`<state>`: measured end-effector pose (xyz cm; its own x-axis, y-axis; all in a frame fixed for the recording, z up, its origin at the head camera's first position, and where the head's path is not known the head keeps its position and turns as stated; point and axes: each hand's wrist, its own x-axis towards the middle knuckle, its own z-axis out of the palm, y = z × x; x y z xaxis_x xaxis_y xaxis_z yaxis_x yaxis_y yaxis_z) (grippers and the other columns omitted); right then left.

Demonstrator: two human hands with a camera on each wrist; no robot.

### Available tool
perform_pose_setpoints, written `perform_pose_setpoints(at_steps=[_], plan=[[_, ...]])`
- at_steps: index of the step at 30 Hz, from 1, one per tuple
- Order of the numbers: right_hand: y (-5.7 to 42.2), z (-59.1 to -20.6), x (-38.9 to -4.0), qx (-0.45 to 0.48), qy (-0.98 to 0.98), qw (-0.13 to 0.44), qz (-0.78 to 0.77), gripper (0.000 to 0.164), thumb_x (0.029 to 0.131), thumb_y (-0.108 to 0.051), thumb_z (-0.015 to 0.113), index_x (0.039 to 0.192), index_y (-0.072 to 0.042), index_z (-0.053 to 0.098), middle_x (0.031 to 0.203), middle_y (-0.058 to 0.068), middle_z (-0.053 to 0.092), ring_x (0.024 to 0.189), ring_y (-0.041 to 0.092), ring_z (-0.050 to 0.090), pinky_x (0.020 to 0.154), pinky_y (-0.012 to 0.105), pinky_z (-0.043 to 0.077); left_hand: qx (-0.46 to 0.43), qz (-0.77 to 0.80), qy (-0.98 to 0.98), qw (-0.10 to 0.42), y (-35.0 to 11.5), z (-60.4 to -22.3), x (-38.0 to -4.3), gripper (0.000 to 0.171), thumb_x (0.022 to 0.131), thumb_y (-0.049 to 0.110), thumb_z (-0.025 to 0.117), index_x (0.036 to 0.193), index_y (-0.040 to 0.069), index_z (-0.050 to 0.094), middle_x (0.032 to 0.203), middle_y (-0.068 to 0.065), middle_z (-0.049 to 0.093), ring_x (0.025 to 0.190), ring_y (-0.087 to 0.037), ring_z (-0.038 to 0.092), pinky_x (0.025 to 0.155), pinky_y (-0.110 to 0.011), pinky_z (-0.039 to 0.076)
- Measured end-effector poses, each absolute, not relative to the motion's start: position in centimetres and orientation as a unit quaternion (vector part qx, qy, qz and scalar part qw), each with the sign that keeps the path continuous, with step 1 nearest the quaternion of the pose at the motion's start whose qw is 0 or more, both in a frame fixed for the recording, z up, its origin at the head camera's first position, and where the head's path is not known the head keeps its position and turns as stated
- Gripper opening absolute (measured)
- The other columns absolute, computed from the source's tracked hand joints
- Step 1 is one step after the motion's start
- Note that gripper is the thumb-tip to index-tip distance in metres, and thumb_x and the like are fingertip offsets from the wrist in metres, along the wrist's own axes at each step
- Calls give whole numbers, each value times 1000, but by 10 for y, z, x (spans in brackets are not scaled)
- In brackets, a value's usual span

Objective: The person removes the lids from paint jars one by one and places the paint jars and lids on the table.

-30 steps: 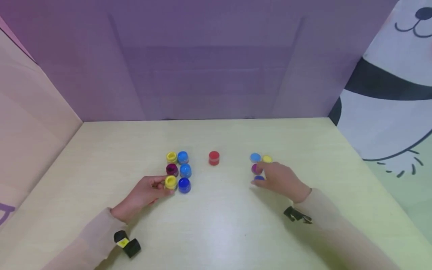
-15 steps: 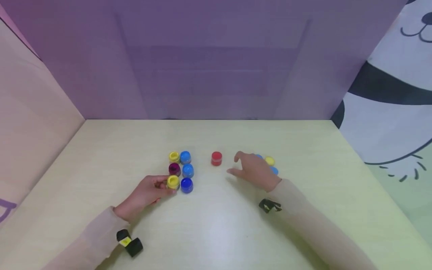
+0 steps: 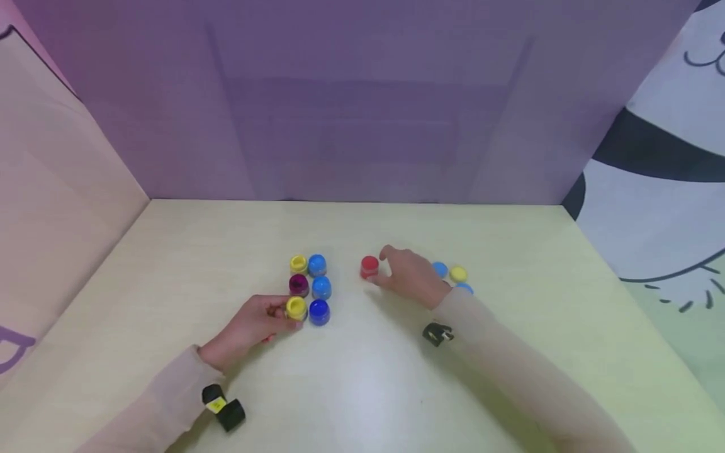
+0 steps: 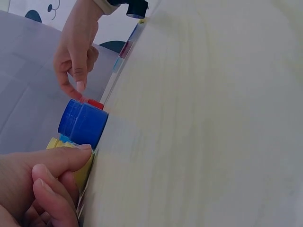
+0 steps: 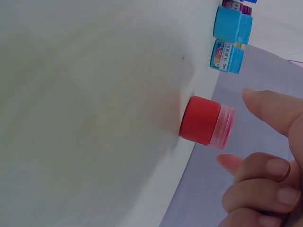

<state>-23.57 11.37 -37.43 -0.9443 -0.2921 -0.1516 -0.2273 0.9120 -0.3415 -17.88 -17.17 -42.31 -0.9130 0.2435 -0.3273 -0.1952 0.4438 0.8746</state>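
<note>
My left hand (image 3: 249, 327) grips a small yellow paint pot (image 3: 296, 307) between thumb and fingers, at the near left of a cluster. Right beside that pot is a dark blue paint pot (image 3: 320, 312). My right hand (image 3: 410, 275) is at a lone red paint pot (image 3: 370, 267), thumb and index finger spread on either side. In the right wrist view the red pot (image 5: 201, 120) stands on the table with its pale ribbed top toward the fingers, which look apart from it. In the left wrist view, the thumb covers part of the yellow pot (image 4: 84, 174).
Behind the held pot stand a maroon pot (image 3: 299, 285), another yellow pot (image 3: 298, 264) and two light blue pots (image 3: 321, 287). Right of my right hand lie flat round lid-like pieces, including a yellow one (image 3: 458, 274); the hand hides others. A purple panel (image 3: 362, 138) borders the table's back.
My right hand has moved left from the flat round pieces to the red pot, its thumb and index finger spread. My left hand still holds the yellow pot in place.
</note>
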Motion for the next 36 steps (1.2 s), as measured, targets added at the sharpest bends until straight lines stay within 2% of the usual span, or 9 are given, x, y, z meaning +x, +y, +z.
perform_pose_setpoints(at_steps=[8,20,29,36], plan=[[100,-372,-248,-129,977,117,-121,43,87,-45,64,107,-9,56,80,4,58,70,18,53,61,26,42,25,550,806,216,-173,-422,-180,56,79,9,73,130,0,53,66,3,51,48,-5,37,44,-18,33],[99,-373,-252,-140,977,116,-114,33,87,-38,66,94,-9,52,74,4,55,65,18,49,56,26,37,-17,539,813,219,-175,-421,-182,57,78,13,74,131,6,54,69,2,54,50,-8,39,47,-19,35],[104,-371,-249,-124,977,128,-115,35,87,-40,66,97,-10,53,78,4,57,69,18,51,59,26,40,-5,523,828,202,-185,-409,-186,53,82,18,73,131,10,55,68,1,53,47,-10,37,46,-22,35],[107,-366,-239,-120,975,137,-126,37,86,-41,66,100,-10,53,80,3,58,70,19,53,61,27,42,19,509,843,176,-184,-397,-187,51,84,23,71,131,12,55,74,0,56,47,-11,39,48,-24,38]])
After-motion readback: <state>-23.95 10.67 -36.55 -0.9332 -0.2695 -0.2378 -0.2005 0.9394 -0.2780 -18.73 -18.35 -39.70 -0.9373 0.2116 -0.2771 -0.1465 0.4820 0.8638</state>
